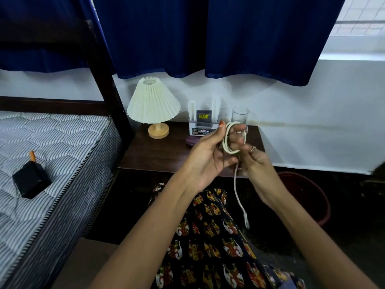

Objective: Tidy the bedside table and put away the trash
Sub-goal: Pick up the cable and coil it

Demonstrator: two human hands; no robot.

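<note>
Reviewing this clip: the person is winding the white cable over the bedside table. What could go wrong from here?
1. The white cable is only partly coiled around the left hand; its loose tail with the plug dangles low and could snag or let the coil unravel.
2. The hands work just in front of the empty glass near the table's back edge; a swing by the right hand might knock it over.

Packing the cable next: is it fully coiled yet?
Not fully: the white cable loops around the left hand, but its plug end hangs loose below the right hand.
</note>
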